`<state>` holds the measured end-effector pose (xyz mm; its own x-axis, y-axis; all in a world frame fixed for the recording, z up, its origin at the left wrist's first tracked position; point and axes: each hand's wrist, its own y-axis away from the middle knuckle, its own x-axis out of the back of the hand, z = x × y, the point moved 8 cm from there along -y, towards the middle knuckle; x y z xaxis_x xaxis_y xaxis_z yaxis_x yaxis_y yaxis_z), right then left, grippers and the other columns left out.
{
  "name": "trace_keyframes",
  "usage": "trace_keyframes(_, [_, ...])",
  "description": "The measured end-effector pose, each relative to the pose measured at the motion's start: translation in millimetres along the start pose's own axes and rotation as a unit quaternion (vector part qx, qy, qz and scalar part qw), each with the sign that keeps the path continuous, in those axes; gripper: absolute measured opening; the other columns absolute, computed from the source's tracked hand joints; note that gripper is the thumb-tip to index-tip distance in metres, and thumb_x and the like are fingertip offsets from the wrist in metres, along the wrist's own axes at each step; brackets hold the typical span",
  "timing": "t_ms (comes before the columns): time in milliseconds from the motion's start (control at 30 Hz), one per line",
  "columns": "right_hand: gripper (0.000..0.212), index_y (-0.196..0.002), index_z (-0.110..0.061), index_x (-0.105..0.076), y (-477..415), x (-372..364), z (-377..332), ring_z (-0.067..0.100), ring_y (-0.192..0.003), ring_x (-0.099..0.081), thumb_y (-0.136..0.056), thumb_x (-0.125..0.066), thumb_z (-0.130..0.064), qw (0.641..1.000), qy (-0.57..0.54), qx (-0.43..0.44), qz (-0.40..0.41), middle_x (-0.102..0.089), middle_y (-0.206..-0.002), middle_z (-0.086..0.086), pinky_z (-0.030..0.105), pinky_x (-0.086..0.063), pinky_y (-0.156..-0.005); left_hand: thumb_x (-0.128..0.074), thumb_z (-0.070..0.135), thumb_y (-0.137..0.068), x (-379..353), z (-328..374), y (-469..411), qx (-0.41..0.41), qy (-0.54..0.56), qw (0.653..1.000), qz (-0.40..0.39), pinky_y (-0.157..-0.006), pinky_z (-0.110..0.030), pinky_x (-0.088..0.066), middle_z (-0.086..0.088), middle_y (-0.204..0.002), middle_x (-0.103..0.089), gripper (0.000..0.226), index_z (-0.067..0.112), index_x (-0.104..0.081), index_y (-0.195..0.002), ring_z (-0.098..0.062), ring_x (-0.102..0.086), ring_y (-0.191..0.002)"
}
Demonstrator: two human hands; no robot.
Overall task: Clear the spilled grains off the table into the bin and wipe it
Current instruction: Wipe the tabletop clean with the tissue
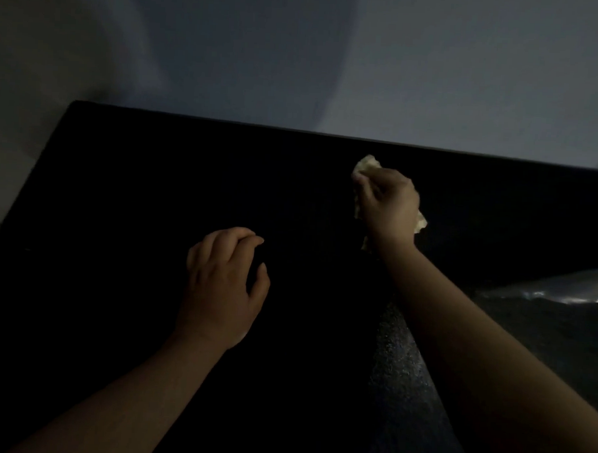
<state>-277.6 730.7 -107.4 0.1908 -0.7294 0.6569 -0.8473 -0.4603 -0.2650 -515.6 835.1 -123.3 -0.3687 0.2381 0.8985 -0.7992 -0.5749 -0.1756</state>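
We saw the table point(121, 184) as a flat black slab, too dark for surface detail. The pale crumpled cloth point(367, 166) was near its far edge, bunched in our right hand point(387, 202).

wall point(298, 55): pale grey, shadowed | speckled dark surface point(393, 353): lower right, dim

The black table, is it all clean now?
No grains show on the flat black table, though it is dim. The right hand grips a crumpled pale cloth near its far edge, so wiping looks under way. The left hand holds nothing. Left: finishing the wipe.
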Motion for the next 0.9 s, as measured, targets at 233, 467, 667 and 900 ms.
trace_keyframes(233, [0.020,-0.103,-0.021,-0.076,76,3,-22,0.015,-0.098,-0.064,-0.088,-0.068,-0.009,0.990,-0.069,0.048,-0.116,-0.072,-0.102,-0.005,0.033,-0.051,-0.089,-0.037,0.039,-0.087,3,2,-2,-0.005,0.019,1.000,-0.002,-0.097,-0.047,-0.037,-0.001,-0.122,-0.052,0.043,0.016,-0.058,-0.116,-0.024,-0.045,-0.114])
trace_keyframes(467, [0.018,-0.094,-0.028,-0.076,104,21,-14,0.005,-0.087,-0.066,-0.088,-0.070,-0.012,0.979,-0.166,-0.015,-0.120,-0.070,-0.092,-0.020,0.033,-0.056,-0.081,-0.038,0.038,-0.087,2,1,-2,-0.012,0.026,1.000,0.007,-0.095,-0.045,-0.036,-0.001,-0.120,-0.054,0.042,0.016,-0.060,-0.114,-0.024,-0.045,-0.112])
trace_keyframes(667, [0.023,-0.101,-0.027,-0.075,97,8,-9,0.008,-0.101,-0.062,-0.088,-0.069,-0.009,0.985,-0.143,-0.039,-0.094,-0.062,-0.087,-0.026,0.025,-0.049,-0.093,-0.037,0.039,-0.087,6,3,1,-0.034,0.072,0.997,0.012,-0.093,-0.045,-0.039,-0.006,-0.119,-0.055,0.048,0.008,-0.061,-0.116,-0.027,-0.047,-0.111])
trace_keyframes(900, [0.022,-0.094,-0.026,-0.075,190,15,-38,0.002,-0.099,-0.062,-0.086,-0.069,-0.006,0.975,-0.139,0.035,-0.170,-0.069,-0.097,-0.020,0.022,-0.051,-0.089,-0.031,0.045,-0.086,28,-3,14,-0.062,0.107,0.991,-0.051,-0.092,-0.040,-0.042,-0.008,-0.113,-0.057,0.058,0.006,-0.063,-0.115,-0.027,-0.050,-0.109])
